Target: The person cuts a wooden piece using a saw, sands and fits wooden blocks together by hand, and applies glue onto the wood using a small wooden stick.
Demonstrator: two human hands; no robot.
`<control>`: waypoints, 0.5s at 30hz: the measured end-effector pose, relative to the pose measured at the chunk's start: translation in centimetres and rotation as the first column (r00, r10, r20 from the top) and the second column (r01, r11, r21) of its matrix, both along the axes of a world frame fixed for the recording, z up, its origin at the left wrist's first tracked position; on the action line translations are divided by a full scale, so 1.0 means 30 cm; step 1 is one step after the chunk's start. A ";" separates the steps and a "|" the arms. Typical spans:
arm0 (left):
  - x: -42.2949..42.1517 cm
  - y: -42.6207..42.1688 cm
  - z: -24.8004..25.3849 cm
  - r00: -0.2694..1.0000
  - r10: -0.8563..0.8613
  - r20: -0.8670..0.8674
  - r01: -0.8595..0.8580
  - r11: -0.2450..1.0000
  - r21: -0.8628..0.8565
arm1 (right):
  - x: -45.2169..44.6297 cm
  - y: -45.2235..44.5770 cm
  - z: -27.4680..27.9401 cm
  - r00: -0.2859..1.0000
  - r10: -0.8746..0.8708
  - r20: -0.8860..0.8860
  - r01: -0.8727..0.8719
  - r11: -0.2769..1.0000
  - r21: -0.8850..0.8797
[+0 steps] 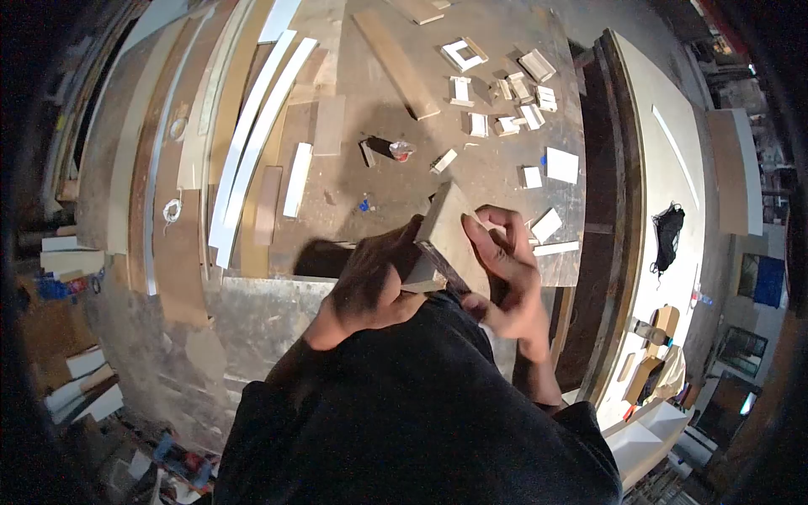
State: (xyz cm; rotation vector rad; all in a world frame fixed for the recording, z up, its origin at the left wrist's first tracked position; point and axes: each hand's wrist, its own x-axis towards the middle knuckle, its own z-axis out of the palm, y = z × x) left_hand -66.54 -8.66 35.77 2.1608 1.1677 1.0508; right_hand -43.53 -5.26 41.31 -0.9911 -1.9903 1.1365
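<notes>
Between my hands, close to my chest, is a piece made of pale wooden boards (454,225). Its broad face is turned up to the right, and a narrow edge faces me; a shorter board end (423,276) sticks out at its lower left. My left hand (370,282), mostly in shadow, is closed around the left side of the piece. With the thumb and bent fingers, my right hand (509,273) grips its right side. How the boards are joined is hidden by my fingers.
Several small wooden assemblies (478,124) stand on the worktable (383,71) ahead to the right. A small cup (401,151) and a blue scrap (364,204) lie nearer. Long boards and white strips (261,151) cover the left side. At right, another bench (644,93) holds black cord (669,238).
</notes>
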 end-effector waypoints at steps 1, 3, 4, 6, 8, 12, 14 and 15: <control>-0.010 -0.010 -0.024 0.999 0.022 -0.035 -0.021 0.999 0.037 | 0.012 0.019 0.010 0.998 0.020 0.054 -0.018 0.999 -0.037; -0.018 -0.026 -0.056 0.997 0.039 -0.062 -0.035 0.997 0.072 | 0.035 0.049 0.001 0.987 -0.043 0.153 0.076 0.974 -0.215; -0.018 -0.030 -0.062 0.995 -0.014 -0.094 0.015 1.000 0.003 | 0.026 0.032 0.003 0.996 -0.027 0.087 0.042 0.984 -0.171; -0.025 0.000 -0.006 0.994 -0.105 0.001 0.100 0.946 -0.309 | 0.017 0.014 -0.002 0.999 0.032 -0.014 -0.033 0.996 -0.084; -0.048 0.029 -0.005 0.954 -0.151 0.259 0.268 0.817 -0.510 | 0.071 0.036 -0.090 0.998 0.060 -0.012 -0.060 0.997 -0.041; -0.044 0.034 0.007 0.654 0.061 0.754 0.617 0.533 -0.579 | 0.104 0.069 -0.157 0.998 -0.045 0.053 0.051 0.992 -0.119; -0.063 0.031 0.017 0.608 0.062 0.791 0.670 0.493 -0.554 | 0.116 0.030 -0.192 0.956 -0.114 -0.269 0.056 0.975 -0.216; -0.066 0.025 0.024 0.611 0.067 0.789 0.667 0.494 -0.558 | 0.103 0.028 -0.172 0.956 -0.111 -0.272 0.051 0.974 -0.220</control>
